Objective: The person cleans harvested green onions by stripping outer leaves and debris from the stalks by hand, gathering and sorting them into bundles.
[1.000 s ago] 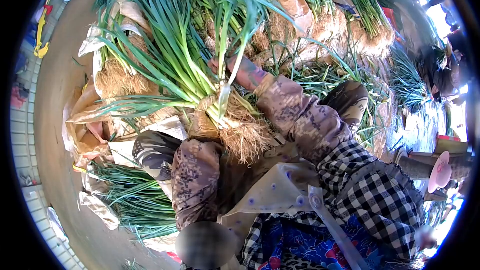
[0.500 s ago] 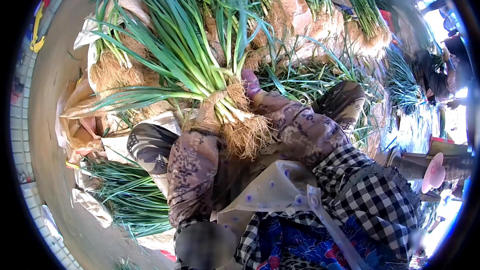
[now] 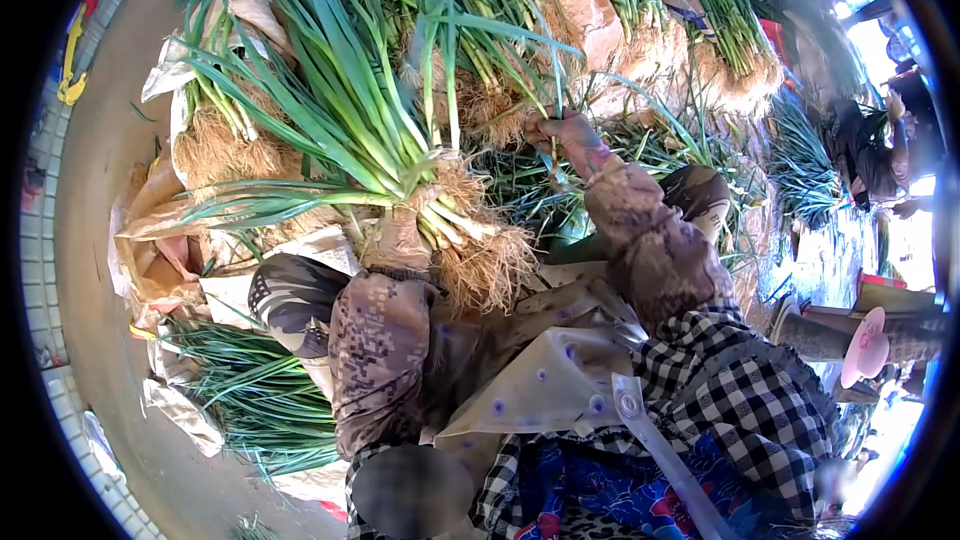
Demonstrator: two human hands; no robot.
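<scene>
My left hand [image 3: 402, 230] is closed around the lower stalks of a large bunch of green onions [image 3: 365, 120], whose leaves fan up and left and whose tan roots [image 3: 487, 265] hang to the right. Two stalks with roots [image 3: 440, 90] lie upright against the bunch's right side. To the right of them, my right hand [image 3: 572, 138] pinches a thin green onion stalk [image 3: 557, 90], with its lower end below the fingers. Loose green leaves [image 3: 530, 190] lie beneath that hand.
More onion bundles lie along the top, at the upper left [image 3: 225, 135] and at the lower left [image 3: 265, 390]. Crumpled tan sacking [image 3: 150, 230] is at the left. My camouflage-clad knees flank the work. Another person [image 3: 875, 150] is at the far right, near a pink hat [image 3: 865, 347].
My right hand has left the bunch, moved right and now pinches a thin stalk. The two stalks it held earlier now rest against the bunch. My left hand has shifted slightly left.
</scene>
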